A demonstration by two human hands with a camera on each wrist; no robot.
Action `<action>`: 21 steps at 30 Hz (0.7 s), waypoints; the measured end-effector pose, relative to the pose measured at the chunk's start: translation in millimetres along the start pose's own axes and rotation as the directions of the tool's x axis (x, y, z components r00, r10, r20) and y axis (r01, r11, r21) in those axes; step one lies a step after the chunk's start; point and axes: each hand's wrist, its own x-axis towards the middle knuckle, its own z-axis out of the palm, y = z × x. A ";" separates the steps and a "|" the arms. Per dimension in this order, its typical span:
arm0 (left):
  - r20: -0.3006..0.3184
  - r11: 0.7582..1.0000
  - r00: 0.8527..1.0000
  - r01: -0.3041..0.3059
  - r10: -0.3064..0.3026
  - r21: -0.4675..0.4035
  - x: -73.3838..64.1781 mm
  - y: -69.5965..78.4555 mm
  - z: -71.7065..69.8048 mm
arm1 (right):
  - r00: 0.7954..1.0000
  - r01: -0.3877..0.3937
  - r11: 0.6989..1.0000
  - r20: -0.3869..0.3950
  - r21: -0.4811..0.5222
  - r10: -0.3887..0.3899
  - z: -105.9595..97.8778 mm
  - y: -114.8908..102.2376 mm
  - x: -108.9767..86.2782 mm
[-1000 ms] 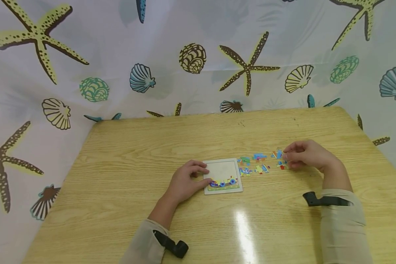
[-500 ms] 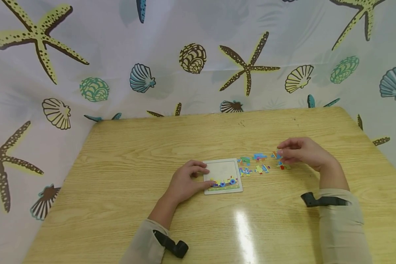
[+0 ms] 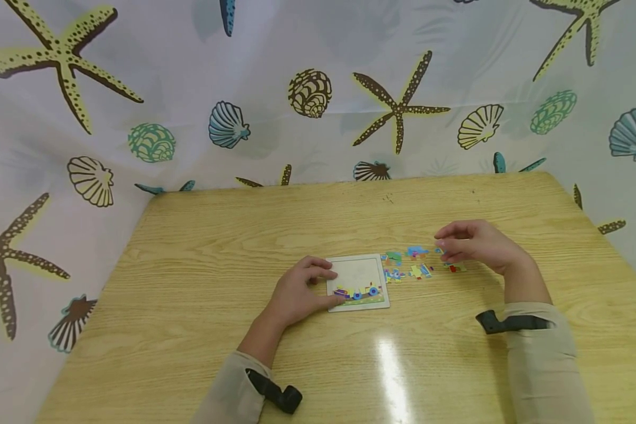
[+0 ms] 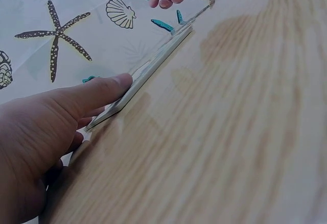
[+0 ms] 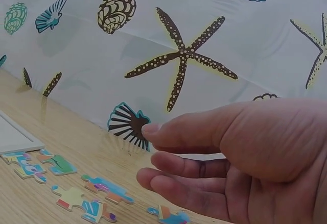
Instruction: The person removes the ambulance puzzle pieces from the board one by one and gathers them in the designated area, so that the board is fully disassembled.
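A pale square puzzle board (image 3: 356, 271) lies flat on the table, with assembled pieces showing wheels (image 3: 373, 291) along its bottom. My left hand (image 3: 299, 291) rests on its left side; thumb and fingertips touch the surface. In the left wrist view, the left thumb (image 4: 115, 83) lies over the board's edge, and the other fingers are partly hidden. To the right, my right hand (image 3: 471, 241) hovers above the loose pieces, thumb and fingers apart with nothing seen between them. Below it in the right wrist view lies a blue and orange puzzle piece (image 5: 171, 216).
Several loose jigsaw pieces lie right of the board, among them a green one (image 3: 394, 257), a blue one (image 3: 416, 251) and a yellow one (image 3: 416, 271). A red-marked piece (image 3: 454, 268) lies under the right hand. A seashell-print cloth (image 3: 265, 70) hangs behind the wooden table (image 3: 217, 247).
My right hand has moved left over the loose pieces, uncovering the red-marked one further. My left thumb has slid slightly down the board; the board has stayed put.
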 end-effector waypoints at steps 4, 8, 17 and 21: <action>0.001 1.000 1.000 -0.005 0.005 0.006 0.1 0.4 -0.5 | 1.000 0.009 1.000 0.004 -0.012 -0.009 3.0 -2.6 1.4; 0.006 1.000 1.000 -0.010 0.010 0.011 -0.4 0.6 -1.1 | 1.000 0.011 1.000 0.000 -0.022 -0.011 7.5 -5.3 3.5; 0.023 1.000 1.000 -0.008 0.007 0.026 -0.6 -0.3 -1.2 | 0.999 0.038 0.999 0.020 -0.011 -0.038 17.7 -7.4 9.7; 0.032 1.000 0.999 0.005 -0.006 0.029 -1.4 1.7 -2.2 | 0.998 0.052 0.998 0.034 -0.017 -0.052 21.6 -8.5 12.2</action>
